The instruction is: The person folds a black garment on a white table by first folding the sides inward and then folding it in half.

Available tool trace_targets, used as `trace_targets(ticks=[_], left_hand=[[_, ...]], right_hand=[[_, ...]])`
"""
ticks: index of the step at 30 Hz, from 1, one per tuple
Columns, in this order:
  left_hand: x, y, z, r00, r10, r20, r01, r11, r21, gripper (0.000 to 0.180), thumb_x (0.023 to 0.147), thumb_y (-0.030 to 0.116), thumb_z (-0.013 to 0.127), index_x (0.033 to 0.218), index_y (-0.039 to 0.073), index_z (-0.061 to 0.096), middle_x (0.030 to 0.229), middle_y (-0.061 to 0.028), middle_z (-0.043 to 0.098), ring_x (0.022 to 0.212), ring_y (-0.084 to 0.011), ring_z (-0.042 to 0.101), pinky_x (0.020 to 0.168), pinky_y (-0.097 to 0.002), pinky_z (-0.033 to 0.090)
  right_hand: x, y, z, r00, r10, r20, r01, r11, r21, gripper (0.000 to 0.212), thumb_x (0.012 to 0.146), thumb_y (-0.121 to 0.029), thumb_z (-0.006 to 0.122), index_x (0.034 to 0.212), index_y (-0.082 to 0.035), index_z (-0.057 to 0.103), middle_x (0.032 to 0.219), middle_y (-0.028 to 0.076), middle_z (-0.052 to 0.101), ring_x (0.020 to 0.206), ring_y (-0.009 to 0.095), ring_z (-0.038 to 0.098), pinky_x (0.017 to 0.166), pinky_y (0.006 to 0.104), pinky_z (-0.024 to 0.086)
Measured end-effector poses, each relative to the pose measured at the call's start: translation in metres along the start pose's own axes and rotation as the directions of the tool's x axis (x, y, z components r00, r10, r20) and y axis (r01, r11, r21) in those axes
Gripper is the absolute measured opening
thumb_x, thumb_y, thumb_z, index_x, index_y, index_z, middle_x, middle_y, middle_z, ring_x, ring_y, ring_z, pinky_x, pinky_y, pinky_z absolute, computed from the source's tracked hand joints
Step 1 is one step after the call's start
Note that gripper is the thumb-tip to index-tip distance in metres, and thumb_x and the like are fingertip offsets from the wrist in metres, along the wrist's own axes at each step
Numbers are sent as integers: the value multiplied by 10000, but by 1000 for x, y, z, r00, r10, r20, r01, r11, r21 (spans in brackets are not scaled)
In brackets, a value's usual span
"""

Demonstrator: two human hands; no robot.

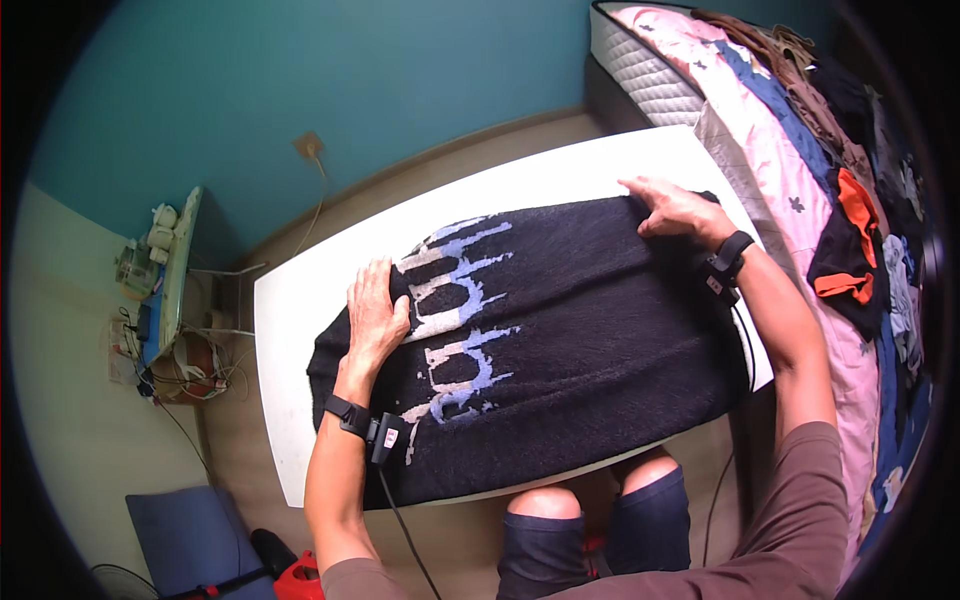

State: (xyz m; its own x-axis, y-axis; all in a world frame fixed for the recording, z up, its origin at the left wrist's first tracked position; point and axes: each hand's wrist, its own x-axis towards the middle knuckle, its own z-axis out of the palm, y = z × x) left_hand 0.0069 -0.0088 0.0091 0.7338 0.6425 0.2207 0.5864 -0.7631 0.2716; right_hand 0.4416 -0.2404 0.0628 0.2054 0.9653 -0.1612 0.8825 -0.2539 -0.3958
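Note:
A black fuzzy knit sweater with a ragged blue and light grey pattern is spread across a white table. Small creases run along its length. My left hand lies flat on the far left part of the sweater, beside the pattern, fingers together and stretched out. At the far right corner, my right hand rests on the sweater's edge. Its thumb and fingers are apart, and the fingertips reach over the white tabletop. Neither hand grips anything. Each wrist wears a black strap with a small device and a cable.
To the right is a bed with a pink sheet and piled clothes, including a black and orange garment. A small shelf table with containers and cables stands left. A blue folding seat is at lower left. My knees are under the near edge.

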Motion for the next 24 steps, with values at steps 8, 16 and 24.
trace_targets(ticks=[8, 16, 24], left_hand=[[17, 14, -3, 993, 71, -95, -74, 997, -28, 520, 665, 28, 583, 1184, -5, 565, 1054, -186, 626, 1040, -377, 574, 936, -482, 411], [-45, 32, -30, 931, 344, -119, -318, 928, 193, 297, 596, -60, 626, 842, 75, 528, 823, -111, 524, 860, -315, 535, 819, -428, 394], [-75, 73, -55, 932, 360, -47, -355, 931, 82, 651, 567, -82, 646, 1198, 50, 559, 1039, -155, 547, 1037, -348, 542, 951, -444, 426]], right_hand=[[1, 1, -7, 998, 60, 19, -59, 997, -56, 461, 650, -97, 759, 1081, -12, 620, 946, 186, 662, 931, 343, 653, 797, 416, 504], [-125, -25, 22, 902, -393, -179, 298, 867, -400, 360, 624, 27, 683, 944, -49, 535, 932, 132, 551, 920, 347, 584, 769, 441, 500], [-152, -11, 48, 930, -271, -249, 215, 949, -231, 387, 606, 87, 655, 942, -63, 533, 929, 115, 528, 921, 321, 557, 814, 408, 486]])
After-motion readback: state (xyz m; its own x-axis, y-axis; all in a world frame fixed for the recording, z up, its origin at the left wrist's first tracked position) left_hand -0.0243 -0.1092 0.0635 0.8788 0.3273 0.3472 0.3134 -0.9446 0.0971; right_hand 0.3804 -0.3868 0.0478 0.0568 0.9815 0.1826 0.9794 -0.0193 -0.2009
